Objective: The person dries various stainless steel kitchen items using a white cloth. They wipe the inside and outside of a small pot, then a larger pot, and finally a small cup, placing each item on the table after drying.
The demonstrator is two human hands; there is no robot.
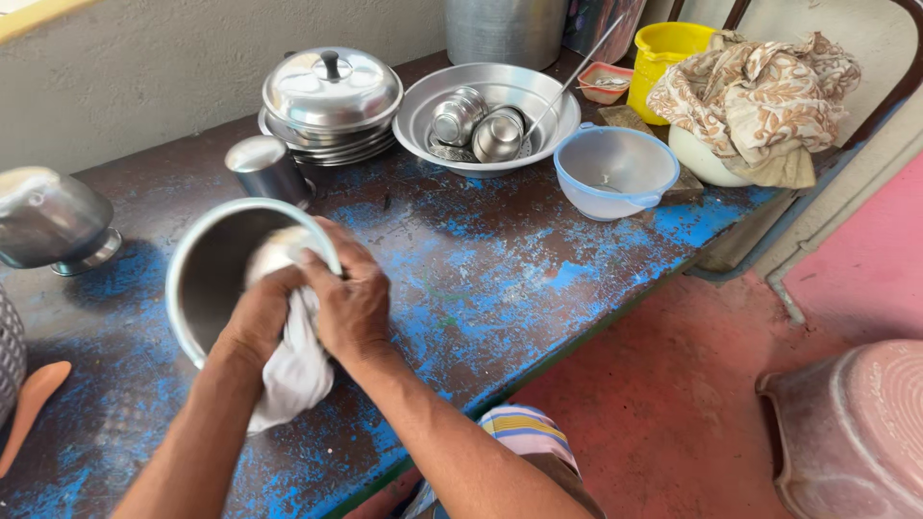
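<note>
A steel bowl (216, 274) is tilted on its side over the worn blue table (500, 279), its mouth facing the person. The left hand (258, 312) reaches into it, fingers closed on a white cloth (293, 370) (its tail hangs below the rim). The right hand (351, 298) grips the bowl's near rim over the cloth. Further right stand a pale blue colander (615, 171) and a yellow tub (663, 53); no labels can be made out.

Bright, even daylight fills the scene, with soft shadows under the steel vessels on the table (500, 279). Highlights gleam on the domed lid (332, 88) and the steel pot (43, 216) at left. The view is sharp in the middle, while lines bow slightly toward the edges
</note>
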